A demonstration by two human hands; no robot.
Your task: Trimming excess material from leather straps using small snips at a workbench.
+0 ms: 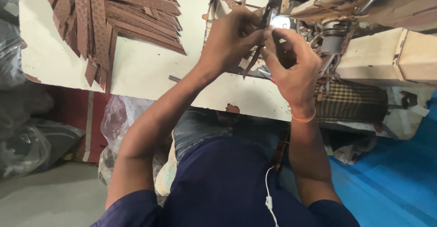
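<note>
Nearest the camera, the person's dark blue shirt and a white earphone cable (269,195) fill the lower middle of the view, with both forearms reaching away over the near edge of the white counter (150,72).

The two hands meet just past that near edge, towards the counter's right end. The left hand (230,40) comes in from the left, its grip closed, fingers pinched on a thin brown leather strip (253,58). The right hand (293,65), with an orange band (304,117) at the wrist, meets it from the right and also pinches the strip; its grip is closed round the upper part, though exactly how the fingertips sit is hidden behind the knuckles.

The strip's long axis runs steeply, from a free lower end that points down and left towards the near edge, up and away between the two hands. Its upper end lies towards the lit area of the machine (332,38) just beyond the hands; the right hand is the nearer one to it.

Farther off, at the far left corner of the counter, lies a fanned pile of brown strips (109,17), well apart from both hands.
</note>
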